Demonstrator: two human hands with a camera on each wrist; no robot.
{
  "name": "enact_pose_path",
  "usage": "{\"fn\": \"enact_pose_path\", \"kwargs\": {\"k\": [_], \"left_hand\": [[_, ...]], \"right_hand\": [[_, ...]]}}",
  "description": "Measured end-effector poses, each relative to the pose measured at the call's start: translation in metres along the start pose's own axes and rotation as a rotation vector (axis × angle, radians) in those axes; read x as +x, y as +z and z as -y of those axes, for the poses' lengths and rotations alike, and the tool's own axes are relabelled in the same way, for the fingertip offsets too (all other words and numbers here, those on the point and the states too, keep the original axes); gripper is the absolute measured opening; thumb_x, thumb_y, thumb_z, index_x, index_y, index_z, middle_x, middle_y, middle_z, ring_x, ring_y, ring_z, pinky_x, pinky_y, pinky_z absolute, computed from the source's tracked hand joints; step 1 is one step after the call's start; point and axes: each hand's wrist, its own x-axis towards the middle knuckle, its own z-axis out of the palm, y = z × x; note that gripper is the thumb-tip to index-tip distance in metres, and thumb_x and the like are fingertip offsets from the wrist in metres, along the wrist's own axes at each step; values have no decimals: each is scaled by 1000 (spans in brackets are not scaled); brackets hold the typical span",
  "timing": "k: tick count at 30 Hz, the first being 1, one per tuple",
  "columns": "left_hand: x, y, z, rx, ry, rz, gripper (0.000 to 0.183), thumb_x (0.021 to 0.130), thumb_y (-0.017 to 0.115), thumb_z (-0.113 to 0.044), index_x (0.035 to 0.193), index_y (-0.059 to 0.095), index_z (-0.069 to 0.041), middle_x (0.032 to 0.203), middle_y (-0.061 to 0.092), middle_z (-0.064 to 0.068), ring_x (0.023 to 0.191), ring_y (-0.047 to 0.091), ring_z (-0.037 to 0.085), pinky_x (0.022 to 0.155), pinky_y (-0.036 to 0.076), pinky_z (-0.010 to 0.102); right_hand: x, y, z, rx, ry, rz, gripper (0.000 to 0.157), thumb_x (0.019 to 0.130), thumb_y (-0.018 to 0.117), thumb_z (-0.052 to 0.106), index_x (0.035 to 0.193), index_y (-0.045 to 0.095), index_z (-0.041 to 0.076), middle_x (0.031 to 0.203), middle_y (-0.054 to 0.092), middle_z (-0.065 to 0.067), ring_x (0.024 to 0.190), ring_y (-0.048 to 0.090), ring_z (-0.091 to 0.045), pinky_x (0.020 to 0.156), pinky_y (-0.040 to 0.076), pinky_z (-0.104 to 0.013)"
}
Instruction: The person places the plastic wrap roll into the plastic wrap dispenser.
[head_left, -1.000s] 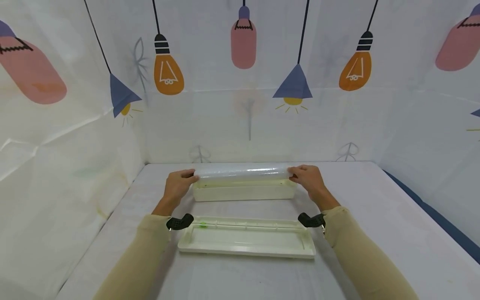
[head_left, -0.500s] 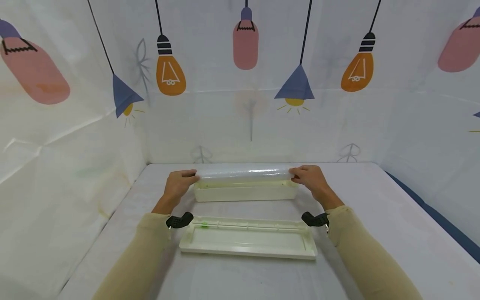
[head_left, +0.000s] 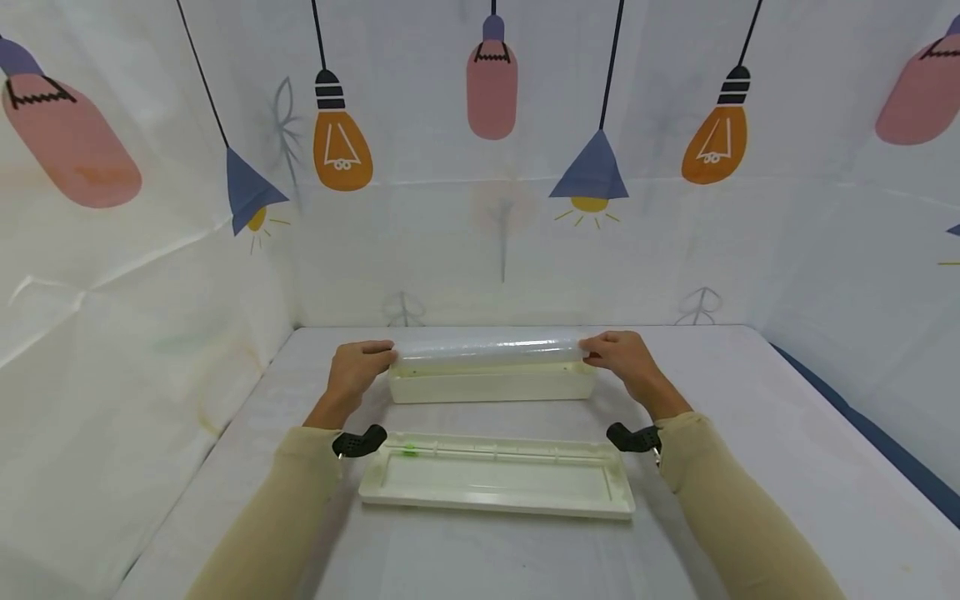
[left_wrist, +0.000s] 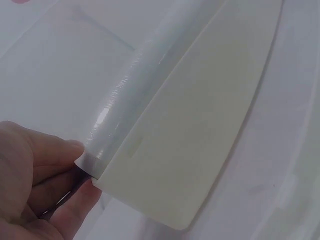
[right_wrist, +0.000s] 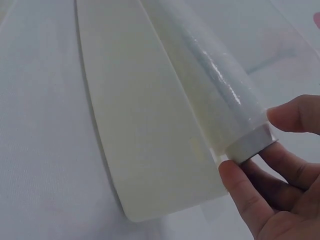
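A shiny, translucent roll of cling film point(head_left: 487, 351) lies lengthwise over the far side of a long cream plastic box point(head_left: 491, 389). My left hand point(head_left: 356, 369) grips its left end, thumb on top and fingers below. At the opposite end, my right hand point(head_left: 619, 358) pinches the roll between thumb and fingers. The right wrist view shows the white core point(right_wrist: 250, 145) poking out of the film there, with one fingertip right at the box corner. Part of the box's inside is hidden by the roll. Nearer to me, between my forearms, rests a cream lid point(head_left: 495, 483), its inner side up.
Everything stands on a white-covered table point(head_left: 480, 558). A white sheet with printed lamps point(head_left: 435, 250) hangs behind it and along both sides. A small green mark point(head_left: 409, 450) shows on the lid's back edge.
The roll has sunk slightly toward the box, with both hands still holding its ends. Box and lid stay in place; the head view has shifted a little.
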Motion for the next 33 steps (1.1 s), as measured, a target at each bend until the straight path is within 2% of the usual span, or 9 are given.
{"fn": "enact_pose_path", "kwargs": {"k": [8,15,21,26,33], "left_hand": [[2,1,0,-20,10,8,37,96,67,-17,129,66,1,133,62,20,118,62,33,105,45,47],[0,-1,3,38,2,27,37,98,66,-20,129,66,0,133,61,19,120,58,32,103,46,46],[-2,-4,4,103,34,54,40,96,68,-24,130,66,-2,138,58,18,127,52,34,104,44,50],[-2,0,1,159,59,60,50,93,72,-37,129,67,-4,137,59,17,128,51,36,104,44,52],[-1,4,4,171,44,59,51,91,74,-36,130,66,-5,138,58,17,129,51,35,105,43,51]], "right_hand": [[-1,-2,-2,-22,-34,11,42,98,67,27,117,65,-10,125,61,-22,112,64,-30,109,42,-47],[-7,-2,-1,-56,-85,49,43,99,65,28,119,63,-10,131,57,-24,116,62,-36,111,36,-53],[-5,-1,6,-154,-121,79,49,100,64,27,130,54,-11,135,53,-27,115,62,-39,107,41,-57],[-2,-5,9,-186,-137,80,58,99,66,26,139,42,-7,141,48,-30,114,61,-42,105,40,-59],[2,-10,9,-295,-193,111,52,99,65,27,138,48,-4,139,53,-28,111,61,-37,97,47,-54]]}}
